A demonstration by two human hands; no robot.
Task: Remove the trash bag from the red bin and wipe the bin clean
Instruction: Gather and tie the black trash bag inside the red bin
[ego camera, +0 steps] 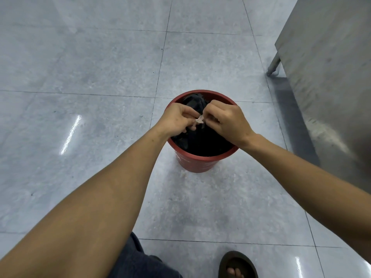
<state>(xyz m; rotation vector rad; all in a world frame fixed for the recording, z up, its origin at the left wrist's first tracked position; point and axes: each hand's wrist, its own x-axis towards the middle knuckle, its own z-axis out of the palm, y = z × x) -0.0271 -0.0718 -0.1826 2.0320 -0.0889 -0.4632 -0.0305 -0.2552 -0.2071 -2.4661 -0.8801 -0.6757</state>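
Red bin (197, 163) upright on grey tiled floor (90, 77), seen from above, right of centre. Black bag (202, 141) inside bin, filling the opening below the rim, gathered into a bunch toward the far side. Left hand (176, 120) and right hand (226, 121) held together over the bin mouth, knuckles nearly touching. Fingers (190, 115) of both hands clenched, pinching a small pale strip (200, 119) between them, just above the bag; whether part of the bag or a separate tie, cannot tell. Bare forearms reaching in from the lower corners of the view. Steel cabinet (329, 77) on a round leg (273, 65) at upper right, well apart from the bin. Dark sandal (237, 264) with toes showing at lower edge, near a dark trouser leg (136, 261). Bright streaks of reflected light on the glossy tiles at left and lower right.
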